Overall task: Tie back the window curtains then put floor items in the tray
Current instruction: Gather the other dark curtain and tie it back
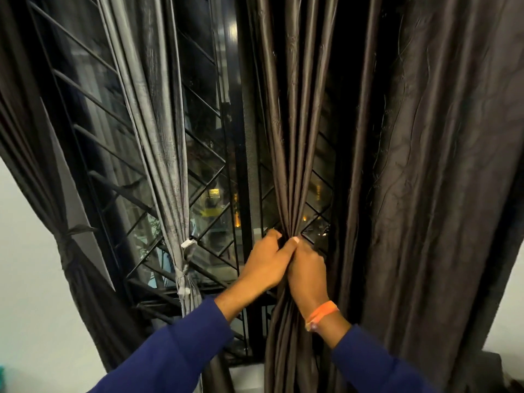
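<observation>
From the head camera, both hands meet at the middle of the frame on a dark brown curtain panel (286, 131) that hangs in front of the barred window (209, 171). The left hand (265, 266) and the right hand (307, 275) touch each other, and the fingers of each are curled tight round the gathered folds, bunching the cloth into a narrow waist at the point of grip. An orange wristband (321, 314) sits on the right wrist, above a blue sleeve (368, 364). To the left, a grey curtain (158, 137) is already cinched low down with a knotted tie (183, 275). Further left, a dark curtain (34, 165) is likewise tied back against the white wall (28, 307). A wider dark curtain (442, 180) hangs loose on the right.
</observation>
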